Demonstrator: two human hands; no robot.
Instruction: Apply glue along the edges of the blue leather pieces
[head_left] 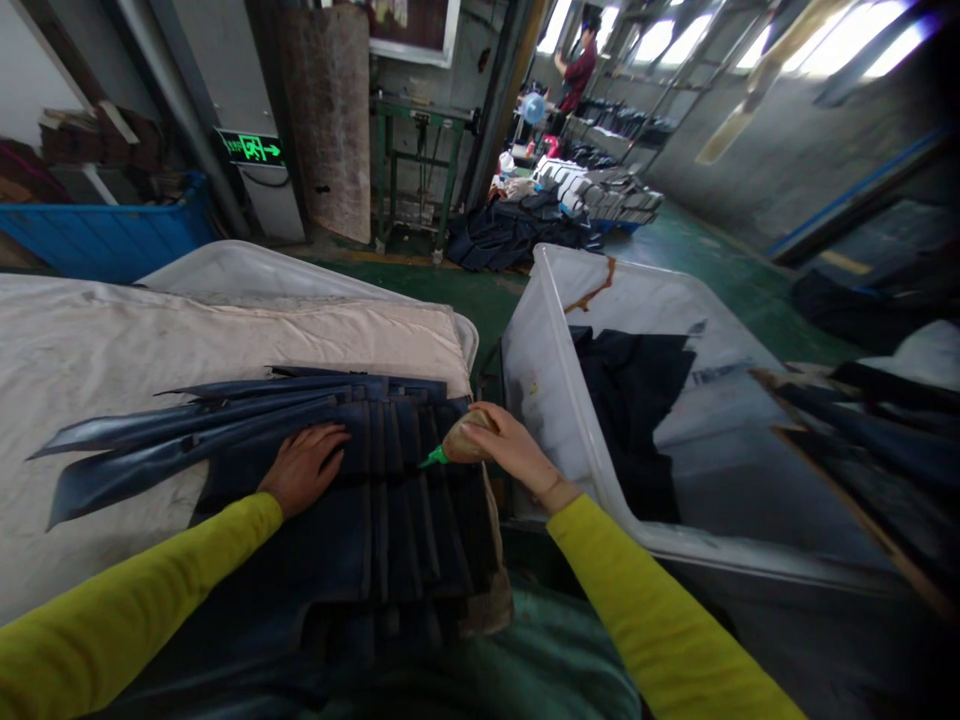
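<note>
Dark blue sheet pieces (330, 530) lie overlapped in stepped rows on a cloth-covered surface in front of me. My left hand (307, 468) rests on them at the left, fingers stretched out and nothing held. In my right hand (514, 450) is a squeeze bottle (466, 438), brownish, with a green nozzle. It is tipped sideways, the nozzle pointing left and down close over the layered edges. Whether the tip touches them I cannot tell. Long strips of the same material stick out to the left beyond my left hand.
Beige cloth (150, 340) covers the work surface. A white bin (592, 400) with dark pieces inside stands at my right. Behind are a blue crate (105, 240), a green metal stand (420, 120) and dark piles on the floor. A person (581, 65) stands far back.
</note>
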